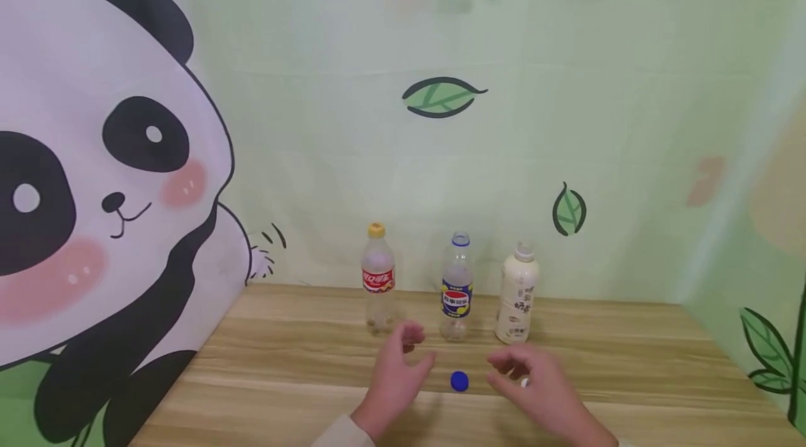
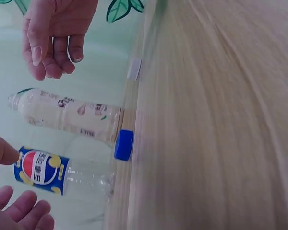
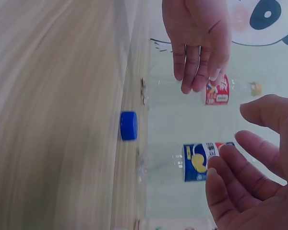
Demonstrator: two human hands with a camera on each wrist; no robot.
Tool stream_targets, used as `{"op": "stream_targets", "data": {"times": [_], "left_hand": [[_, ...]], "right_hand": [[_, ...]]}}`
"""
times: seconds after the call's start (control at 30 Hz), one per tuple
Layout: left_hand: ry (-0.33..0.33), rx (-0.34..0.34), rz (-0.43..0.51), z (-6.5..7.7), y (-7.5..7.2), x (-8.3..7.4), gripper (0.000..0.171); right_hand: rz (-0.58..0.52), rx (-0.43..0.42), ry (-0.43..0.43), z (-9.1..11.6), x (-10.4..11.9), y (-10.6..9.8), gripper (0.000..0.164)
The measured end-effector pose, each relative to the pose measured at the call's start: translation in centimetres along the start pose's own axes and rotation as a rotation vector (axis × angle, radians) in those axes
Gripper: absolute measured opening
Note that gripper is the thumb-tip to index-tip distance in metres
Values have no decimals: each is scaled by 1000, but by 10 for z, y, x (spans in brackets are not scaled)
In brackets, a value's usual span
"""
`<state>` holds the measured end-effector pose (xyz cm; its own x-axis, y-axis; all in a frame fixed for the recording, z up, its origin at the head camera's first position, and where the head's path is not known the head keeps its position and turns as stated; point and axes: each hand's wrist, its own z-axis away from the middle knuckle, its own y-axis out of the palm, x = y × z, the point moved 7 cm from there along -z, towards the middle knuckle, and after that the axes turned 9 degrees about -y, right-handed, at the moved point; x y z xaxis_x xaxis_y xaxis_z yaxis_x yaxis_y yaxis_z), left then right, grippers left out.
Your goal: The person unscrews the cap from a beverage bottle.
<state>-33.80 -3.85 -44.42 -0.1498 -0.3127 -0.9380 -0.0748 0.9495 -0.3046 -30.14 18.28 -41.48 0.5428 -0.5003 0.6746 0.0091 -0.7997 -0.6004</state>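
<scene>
Head view: left hand (image 1: 398,375) and right hand (image 1: 543,387), relaxed, thumbs parted, holding nothing, flank a blue cap (image 1: 460,382). Likely step: reaching; the next move probably calls for a pinch.

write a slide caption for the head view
Two empty hands hover either side of a blue cap on a wood-grain table, a yellow-capped bottle and two uncapped bottles behind.

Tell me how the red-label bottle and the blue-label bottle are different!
The red-label bottle has a yellow cap on; the blue-label bottle is uncapped. The red-label bottle stands on the left, the blue-label bottle in the middle of three. Both are see-through and upright.
</scene>
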Motion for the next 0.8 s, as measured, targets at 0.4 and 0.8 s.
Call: {"op": "stream_targets", "data": {"times": [0.4, 0.8], "left_hand": [[-15, -215, 74, -8, -36, 15, 41], [-28, -326, 117, -30, -61, 22, 54]], "right_hand": [[-50, 0, 54, -15, 8, 20, 17], [-98, -81, 50, -50, 31, 29, 16]]}}
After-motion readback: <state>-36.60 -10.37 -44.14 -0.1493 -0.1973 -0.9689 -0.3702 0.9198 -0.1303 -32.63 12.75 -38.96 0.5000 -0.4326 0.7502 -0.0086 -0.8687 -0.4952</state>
